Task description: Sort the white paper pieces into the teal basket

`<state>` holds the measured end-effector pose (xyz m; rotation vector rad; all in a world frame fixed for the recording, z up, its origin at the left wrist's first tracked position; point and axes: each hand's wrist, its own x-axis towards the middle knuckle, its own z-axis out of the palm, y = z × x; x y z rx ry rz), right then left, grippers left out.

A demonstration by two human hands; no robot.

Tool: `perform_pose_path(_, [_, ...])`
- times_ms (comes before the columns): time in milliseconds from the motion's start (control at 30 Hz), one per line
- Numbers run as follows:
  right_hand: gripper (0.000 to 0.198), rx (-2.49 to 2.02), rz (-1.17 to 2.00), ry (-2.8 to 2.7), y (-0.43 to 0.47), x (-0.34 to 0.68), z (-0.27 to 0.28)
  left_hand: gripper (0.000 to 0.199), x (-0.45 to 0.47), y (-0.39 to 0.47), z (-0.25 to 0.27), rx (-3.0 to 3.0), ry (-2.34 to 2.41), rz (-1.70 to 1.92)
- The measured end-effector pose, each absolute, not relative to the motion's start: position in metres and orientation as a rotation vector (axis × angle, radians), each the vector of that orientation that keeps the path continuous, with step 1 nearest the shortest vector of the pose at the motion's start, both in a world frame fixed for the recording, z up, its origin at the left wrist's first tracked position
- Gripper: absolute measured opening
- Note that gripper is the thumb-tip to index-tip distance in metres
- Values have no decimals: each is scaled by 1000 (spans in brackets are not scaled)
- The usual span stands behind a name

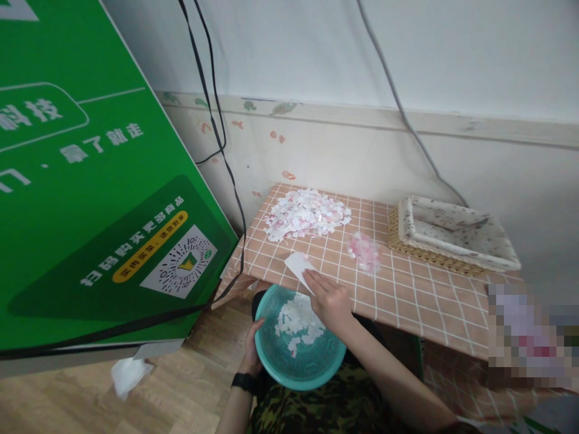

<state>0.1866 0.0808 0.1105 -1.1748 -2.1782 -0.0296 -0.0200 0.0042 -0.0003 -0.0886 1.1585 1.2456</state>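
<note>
My left hand [253,343] grips the side of a teal plastic colander [301,377], which sits over my lap below the table edge. Small white paper scraps [301,322] lie inside it. Above the colander's far right rim, my right hand [332,301] has its fingers closed on a flat white card [296,266] at the table's front edge. A large heap of white and pinkish paper scraps [307,214] rests on the table behind the card. To its right is a smaller pile of pink and clear pieces [365,252].
The table has a brown checked cloth [398,301]. A fabric-lined wicker basket [452,235] stands at the back right. A green cabinet [113,211] fills the left, with a black cable [235,187] hanging beside it. A white plastic bag [129,375] lies on the floor.
</note>
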Motion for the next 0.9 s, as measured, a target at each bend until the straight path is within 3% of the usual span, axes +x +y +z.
perform_pose_path(133, [51, -1291, -43, -2090, 83, 214, 109, 23, -21, 4, 3, -75, 1065, 1189])
perform_pose_path(333, [31, -1658, -140, -1742, 98, 260, 111, 21, -21, 4, 3, -66, 1070, 1188])
perform_pose_path(467, [33, -1927, -82, -1494, 106, 277, 126, 24, -20, 3, 1, -66, 1035, 1186])
perform_pose_path(700, [37, -1628, 299, -1528, 126, 255, 141, 22, -16, 4, 9, -78, 1050, 1175])
perform_pose_path(900, [33, -1565, 285, -1718, 153, 243, 148, 23, -17, 5, 11, -51, 1090, 1191])
